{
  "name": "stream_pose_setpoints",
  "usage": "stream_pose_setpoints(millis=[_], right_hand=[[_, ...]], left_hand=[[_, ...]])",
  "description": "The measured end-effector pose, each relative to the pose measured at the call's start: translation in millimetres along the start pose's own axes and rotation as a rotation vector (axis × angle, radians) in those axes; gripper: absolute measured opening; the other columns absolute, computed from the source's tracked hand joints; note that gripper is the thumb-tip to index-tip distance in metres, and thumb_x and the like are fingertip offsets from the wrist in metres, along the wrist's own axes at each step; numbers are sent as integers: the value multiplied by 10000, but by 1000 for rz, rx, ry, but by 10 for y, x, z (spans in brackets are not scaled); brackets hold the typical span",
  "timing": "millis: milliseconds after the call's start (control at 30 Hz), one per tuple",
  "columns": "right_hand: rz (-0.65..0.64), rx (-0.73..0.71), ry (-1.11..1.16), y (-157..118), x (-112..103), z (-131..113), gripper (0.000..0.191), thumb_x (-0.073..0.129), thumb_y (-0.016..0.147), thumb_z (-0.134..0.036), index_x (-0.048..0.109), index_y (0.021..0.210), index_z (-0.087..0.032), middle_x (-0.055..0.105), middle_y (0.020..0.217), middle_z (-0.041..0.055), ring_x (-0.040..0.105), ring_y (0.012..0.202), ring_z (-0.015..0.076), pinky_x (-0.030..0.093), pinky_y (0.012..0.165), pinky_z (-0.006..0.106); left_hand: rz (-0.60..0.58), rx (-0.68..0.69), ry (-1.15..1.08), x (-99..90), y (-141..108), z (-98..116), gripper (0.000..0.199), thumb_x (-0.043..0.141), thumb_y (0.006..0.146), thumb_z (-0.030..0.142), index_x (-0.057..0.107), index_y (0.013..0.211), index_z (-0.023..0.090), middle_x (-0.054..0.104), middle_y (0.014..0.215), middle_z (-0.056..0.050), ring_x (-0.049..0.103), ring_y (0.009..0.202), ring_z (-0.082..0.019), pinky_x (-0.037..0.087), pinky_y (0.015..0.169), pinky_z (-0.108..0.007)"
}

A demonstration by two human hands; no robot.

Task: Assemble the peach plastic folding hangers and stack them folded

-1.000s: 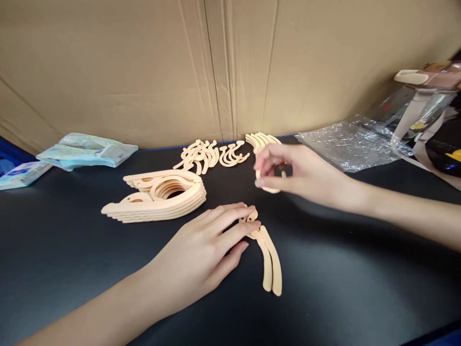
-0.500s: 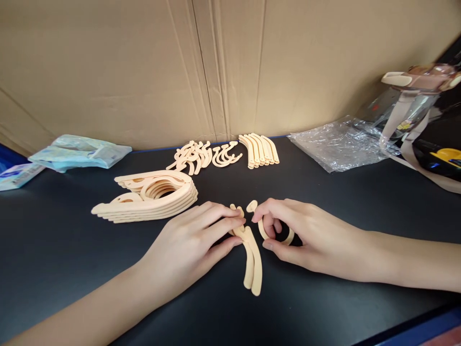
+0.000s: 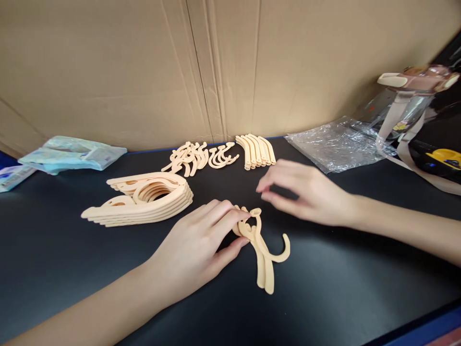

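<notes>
My left hand (image 3: 201, 238) pinches the upper end of two beige plastic hanger arms (image 3: 265, 274) between thumb and fingers. Their long curved ends point toward me on the black table. A beige hanger hook (image 3: 277, 258) rests against the arms, its round head up beside my left fingertips and its curl to the right. Whether the hook is joined to the arms I cannot tell. My right hand (image 3: 309, 194) hovers above and to the right of these pieces, thumb and fingers apart, holding nothing.
Behind my left hand lies a stack of folded hangers (image 3: 144, 206). Farther back are loose hooks (image 3: 189, 156) and a row of curved hanger arms (image 3: 255, 151). A clear plastic bag (image 3: 324, 144), a bottle with a strap (image 3: 410, 101) and a bluish packet (image 3: 72, 154) flank them, before a cardboard wall (image 3: 126, 72).
My right hand has let go of the hook and moved up and away with its fingers apart. The hook now lies against the arms, which my left hand still pinches.
</notes>
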State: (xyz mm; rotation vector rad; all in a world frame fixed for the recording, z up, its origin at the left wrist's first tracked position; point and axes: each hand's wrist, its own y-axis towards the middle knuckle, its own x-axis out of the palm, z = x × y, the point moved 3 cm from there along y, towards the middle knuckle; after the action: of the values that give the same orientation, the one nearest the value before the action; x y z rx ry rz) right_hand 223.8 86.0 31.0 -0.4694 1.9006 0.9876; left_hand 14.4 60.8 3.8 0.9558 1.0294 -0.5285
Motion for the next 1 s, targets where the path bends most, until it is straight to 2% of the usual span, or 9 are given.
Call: stream_pose_setpoints(millis=[133,233,300,400,500,567,767,1000], right_hand=[[128,180,-189,52,-107,529,136,485,965,-266,609,943,-216,688,967,86,599,920,247,469,865,392],[124,291,-241,92,-87,801,186,479,942,-300,623,994,-195,679,1052,122,599,1009,274,462,916,416],[108,335,-248,147,-62,894,211,479,929,-297,627,1035,-191,677,1085,124,597,1044,277,457,926,417],[79,419,-258,291,-44,953,241,495,913,-292,627,1081,-179,694,1029,106,613,994,271,463,852,393],[17,548,-260,481,-28,989,304,561,871,-286,606,1141,-154,711,902,67,634,820,238,448,718,342],[-30,619,-267,599,-8,1014,348,596,841,-276,596,1160,-139,714,869,62,631,757,226,435,687,332],[-120,732,-302,761,23,1100,392,636,797,-310,605,1155,-154,718,954,98,651,809,254,446,678,336],[-161,771,-358,787,-28,1166,371,656,797,-373,615,1106,-173,703,844,103,658,851,293,460,691,371]], left_hand=[[9,6,-26,-7,-3,-6,168,514,1016,207,577,1170,187,666,1053,-42,631,923,-195,502,786,-328],[8,15,-25,-13,-6,-9,165,494,1022,204,585,1160,198,675,1065,-44,642,939,-198,509,787,-328],[-4,17,-28,-11,-7,-11,162,505,1015,196,590,1152,200,676,1080,-44,645,956,-202,514,793,-329],[-16,10,-35,-5,-12,-15,158,517,1006,186,590,1145,196,672,1085,-44,643,963,-209,517,798,-338],[-19,3,-42,-4,-22,-17,152,504,1009,183,586,1137,196,667,1083,-44,637,962,-212,513,800,-345],[-16,5,-40,-7,-27,-17,158,497,1014,183,582,1145,194,664,1086,-46,633,967,-212,511,798,-346],[-24,18,-16,-10,-28,-14,192,472,1022,183,575,1183,194,669,1096,-51,640,967,-207,517,791,-338],[-18,23,-14,-11,-26,-9,171,434,1034,195,585,1115,194,671,1075,-56,645,951,-205,520,770,-334]])
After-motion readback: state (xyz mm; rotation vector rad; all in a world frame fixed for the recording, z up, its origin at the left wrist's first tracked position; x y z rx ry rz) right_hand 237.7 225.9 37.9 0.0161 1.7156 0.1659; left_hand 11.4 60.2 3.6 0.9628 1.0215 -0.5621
